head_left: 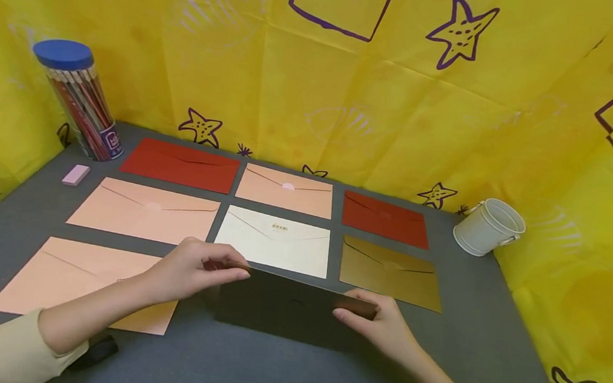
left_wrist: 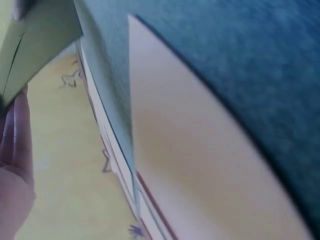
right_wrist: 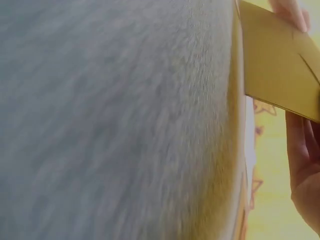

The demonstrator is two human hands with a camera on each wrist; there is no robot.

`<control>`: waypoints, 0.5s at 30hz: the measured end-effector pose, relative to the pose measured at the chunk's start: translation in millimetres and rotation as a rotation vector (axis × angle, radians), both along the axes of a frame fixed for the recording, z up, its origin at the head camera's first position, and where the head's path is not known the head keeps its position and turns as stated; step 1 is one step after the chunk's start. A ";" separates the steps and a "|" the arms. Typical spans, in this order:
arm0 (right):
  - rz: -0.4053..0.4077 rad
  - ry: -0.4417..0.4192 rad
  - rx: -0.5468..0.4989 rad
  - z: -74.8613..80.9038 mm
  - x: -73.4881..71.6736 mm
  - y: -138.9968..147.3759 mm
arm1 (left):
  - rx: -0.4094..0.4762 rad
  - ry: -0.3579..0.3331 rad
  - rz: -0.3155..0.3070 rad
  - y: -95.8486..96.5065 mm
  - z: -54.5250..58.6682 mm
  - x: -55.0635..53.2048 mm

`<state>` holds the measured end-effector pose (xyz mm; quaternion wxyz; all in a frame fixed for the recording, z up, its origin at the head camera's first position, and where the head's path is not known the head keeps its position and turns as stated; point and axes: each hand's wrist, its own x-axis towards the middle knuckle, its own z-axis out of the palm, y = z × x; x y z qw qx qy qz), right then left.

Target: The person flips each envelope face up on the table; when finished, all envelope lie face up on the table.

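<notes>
Both hands hold up a gold-brown envelope (head_left: 285,308) over the front middle of the table. It stands tilted on edge, its shaded face toward me. My left hand (head_left: 195,270) pinches its upper left corner between thumb and fingers, and my right hand (head_left: 374,322) grips the upper right end. In the right wrist view the envelope (right_wrist: 275,60) looks bright gold with a flap slit. Just behind it lies a white envelope (head_left: 274,246) with a barcode sticker. A peach envelope (head_left: 80,275) lies under my left forearm, and a flat gold envelope (head_left: 389,275) is beyond my right hand.
Farther back lie red envelopes (head_left: 183,165) (head_left: 386,220) and more peach envelopes (head_left: 146,211) (head_left: 285,189). A blue-lidded pencil tub (head_left: 84,102) and a pink eraser (head_left: 75,175) are at left. A white bucket (head_left: 486,228) stands at right, by the yellow cloth backdrop (head_left: 306,70).
</notes>
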<state>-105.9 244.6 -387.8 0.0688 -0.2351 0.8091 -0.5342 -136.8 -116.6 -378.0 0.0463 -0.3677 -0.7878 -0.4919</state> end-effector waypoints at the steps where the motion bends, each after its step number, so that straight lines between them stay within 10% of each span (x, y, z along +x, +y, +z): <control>1: -0.017 -0.033 -0.008 -0.9 -2.5 -2.5 | 0.001 -0.062 0.037 -2.6 0.1 -0.1; 5: -0.071 -0.120 -0.014 -5.2 -12.6 -10.5 | -0.020 -0.227 0.151 -12.3 -0.3 0.1; 15: -0.066 -0.138 0.077 -11.3 -24.9 -26.9 | -0.120 -0.331 0.232 -25.7 -6.0 -1.6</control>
